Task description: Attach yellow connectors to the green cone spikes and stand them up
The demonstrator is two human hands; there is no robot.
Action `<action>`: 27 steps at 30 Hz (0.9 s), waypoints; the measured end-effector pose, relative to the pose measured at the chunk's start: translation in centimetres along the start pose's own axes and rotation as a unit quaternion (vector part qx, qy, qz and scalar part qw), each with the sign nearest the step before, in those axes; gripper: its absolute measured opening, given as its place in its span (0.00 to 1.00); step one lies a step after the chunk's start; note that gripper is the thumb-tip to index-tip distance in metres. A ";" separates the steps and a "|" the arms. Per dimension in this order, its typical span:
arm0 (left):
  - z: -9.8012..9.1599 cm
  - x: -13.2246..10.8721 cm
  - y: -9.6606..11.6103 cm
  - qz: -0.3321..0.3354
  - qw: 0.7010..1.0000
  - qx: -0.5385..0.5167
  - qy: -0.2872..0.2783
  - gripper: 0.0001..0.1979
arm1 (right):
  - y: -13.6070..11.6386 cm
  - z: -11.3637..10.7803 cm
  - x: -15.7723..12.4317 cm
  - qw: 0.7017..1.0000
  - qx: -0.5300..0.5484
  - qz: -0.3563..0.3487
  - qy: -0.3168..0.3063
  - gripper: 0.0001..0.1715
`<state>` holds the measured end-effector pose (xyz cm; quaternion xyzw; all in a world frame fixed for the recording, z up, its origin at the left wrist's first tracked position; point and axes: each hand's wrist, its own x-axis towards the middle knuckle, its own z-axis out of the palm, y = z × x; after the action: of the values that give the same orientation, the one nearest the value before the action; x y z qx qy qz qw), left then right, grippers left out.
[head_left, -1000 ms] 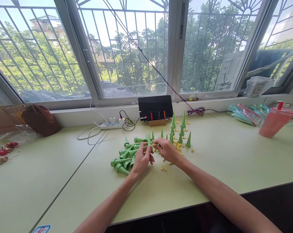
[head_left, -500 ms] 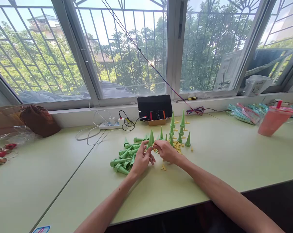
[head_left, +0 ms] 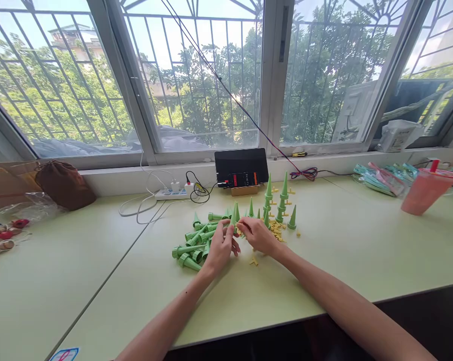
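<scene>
My left hand [head_left: 219,246] is closed around a green cone-shaped spike [head_left: 234,214], its tip pointing up. My right hand [head_left: 257,234] pinches a small yellow piece [head_left: 239,229] against the spike's side. A heap of green spikes [head_left: 192,244] lies on the table just left of my left hand. Several green spikes [head_left: 282,199] stand upright behind my right hand, some stacked. Small yellow pieces [head_left: 276,230] are scattered to the right, and one [head_left: 253,260] lies in front of my hands.
A pale green table [head_left: 324,260] runs under barred windows. Behind the spikes stand a black tablet [head_left: 241,166], a phone and a power strip [head_left: 172,193] with cables. A brown pouch [head_left: 63,184] sits at left, a pink cup [head_left: 425,189] and plastic packets [head_left: 380,176] at right.
The spike in my left hand was tilted low a second ago; it now stands upright with its tip raised. Both hands stay together at the same spot.
</scene>
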<state>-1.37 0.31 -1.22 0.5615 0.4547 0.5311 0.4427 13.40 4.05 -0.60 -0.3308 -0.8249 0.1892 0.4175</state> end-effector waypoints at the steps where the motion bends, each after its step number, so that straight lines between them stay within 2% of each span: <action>1: 0.0 0.0 0.0 0.000 1.000 -0.004 0.006 0.22 | -0.2 0.0 0.0 1.000 0.008 0.000 0.003 0.13; 3: -0.1 0.0 0.2 -0.002 1.000 -0.014 0.015 0.22 | -0.3 -0.1 0.0 1.000 0.022 0.001 0.003 0.08; 6: -0.1 0.0 0.5 -0.010 0.999 -0.023 0.023 0.21 | -0.3 0.0 -0.1 1.000 0.029 -0.006 0.004 0.10; 18: -0.3 -0.1 0.8 -0.021 1.000 -0.023 0.000 0.21 | 0.1 0.1 0.0 0.999 0.015 -0.021 0.023 0.05; 27: 0.1 -0.3 -0.1 0.006 0.999 -0.011 -0.047 0.22 | -0.1 -0.1 0.1 0.999 -0.009 0.022 0.034 0.19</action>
<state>-1.31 0.02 -1.37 0.5835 0.4244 0.5118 0.4664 13.44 4.04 -0.44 -0.3589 -0.8046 0.1794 0.4377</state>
